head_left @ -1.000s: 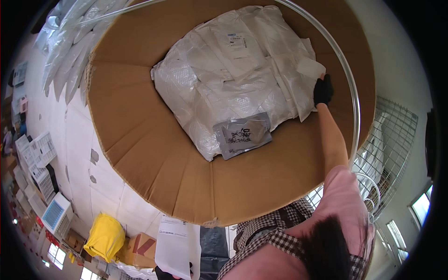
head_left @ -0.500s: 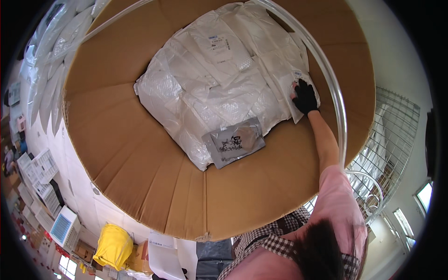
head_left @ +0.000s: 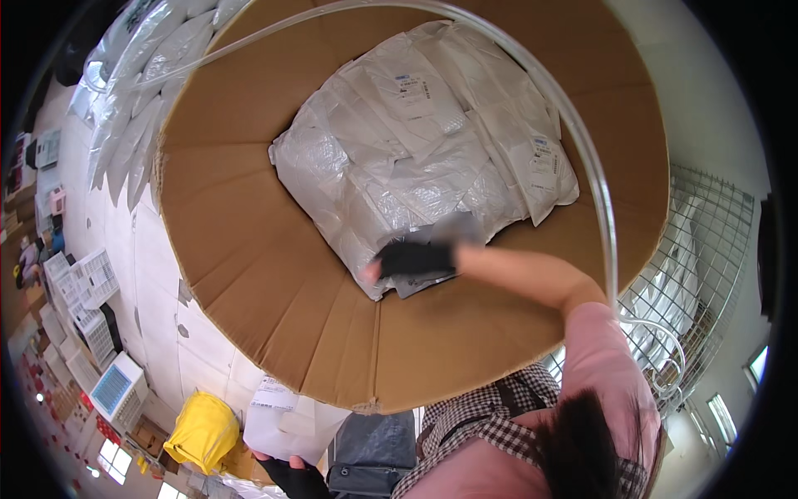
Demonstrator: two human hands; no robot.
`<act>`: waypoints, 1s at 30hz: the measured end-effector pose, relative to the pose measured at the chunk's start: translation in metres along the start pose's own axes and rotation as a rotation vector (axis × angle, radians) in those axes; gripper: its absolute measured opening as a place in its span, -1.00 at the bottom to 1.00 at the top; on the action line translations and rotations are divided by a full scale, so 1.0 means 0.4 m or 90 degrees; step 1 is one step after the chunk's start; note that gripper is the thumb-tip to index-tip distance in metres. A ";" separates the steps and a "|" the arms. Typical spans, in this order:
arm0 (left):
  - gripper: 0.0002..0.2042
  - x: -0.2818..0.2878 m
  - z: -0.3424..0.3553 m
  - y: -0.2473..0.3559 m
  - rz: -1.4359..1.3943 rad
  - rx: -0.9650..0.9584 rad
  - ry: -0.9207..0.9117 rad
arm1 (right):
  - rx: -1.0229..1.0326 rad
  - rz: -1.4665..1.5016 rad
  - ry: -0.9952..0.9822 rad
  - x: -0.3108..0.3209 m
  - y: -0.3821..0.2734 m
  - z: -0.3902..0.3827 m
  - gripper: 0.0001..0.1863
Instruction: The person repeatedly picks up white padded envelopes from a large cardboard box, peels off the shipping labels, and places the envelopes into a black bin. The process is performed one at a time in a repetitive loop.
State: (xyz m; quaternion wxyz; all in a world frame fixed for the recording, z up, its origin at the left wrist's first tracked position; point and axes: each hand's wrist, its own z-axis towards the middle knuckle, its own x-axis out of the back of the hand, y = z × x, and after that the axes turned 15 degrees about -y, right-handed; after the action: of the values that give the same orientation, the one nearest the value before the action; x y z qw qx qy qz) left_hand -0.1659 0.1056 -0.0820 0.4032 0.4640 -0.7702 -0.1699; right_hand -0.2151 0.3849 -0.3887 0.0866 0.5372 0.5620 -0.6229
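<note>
Inside a large round cardboard bin (head_left: 274, 308) lies a heap of white plastic mailing bags (head_left: 416, 141), some with printed labels. My right hand (head_left: 416, 259), in a black fingerless glove, reaches across the heap's near edge. It covers much of a grey plastic pouch (head_left: 424, 287). Motion smears its fingers, so whether they grip the pouch cannot be told. Below the bin's rim, my left hand (head_left: 299, 478), also black-gloved, is closed on the lower edge of a white mailing bag (head_left: 287, 420) with a label.
A clear tube (head_left: 573, 125) arches over the bin. White bags (head_left: 158, 58) are stacked at the far left, and a wire mesh cage (head_left: 706, 241) stands at the right. Near the lower edge are a yellow bag (head_left: 202, 432) and a dark grey bag (head_left: 374, 449).
My right hand has left the labelled bag at the heap's right side and moved left and nearer, over the grey pouch. My left hand and its white bag have come further into view.
</note>
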 end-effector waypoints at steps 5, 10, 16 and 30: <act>-0.50 0.030 -0.063 -0.048 0.017 0.148 -0.217 | 0.002 0.264 -0.313 -0.460 -0.178 0.136 -0.46; -0.68 0.015 -0.077 -0.068 0.062 0.076 -0.116 | 0.053 0.045 -0.193 -0.533 -0.166 0.136 -0.49; -0.40 -0.023 -0.068 -0.029 -0.139 -0.051 -0.004 | -0.337 0.291 -0.206 -0.513 -0.124 0.129 -0.37; -0.47 0.035 -0.054 -0.039 -0.139 -0.004 -0.048 | 0.020 -0.329 -0.213 -0.606 -0.101 0.093 -0.23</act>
State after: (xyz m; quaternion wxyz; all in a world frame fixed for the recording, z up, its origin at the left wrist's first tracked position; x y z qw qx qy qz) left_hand -0.1434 0.0880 -0.0719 0.3548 0.5369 -0.7292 -0.2327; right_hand -0.1664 0.2495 -0.1861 0.0079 0.2676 0.6482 -0.7128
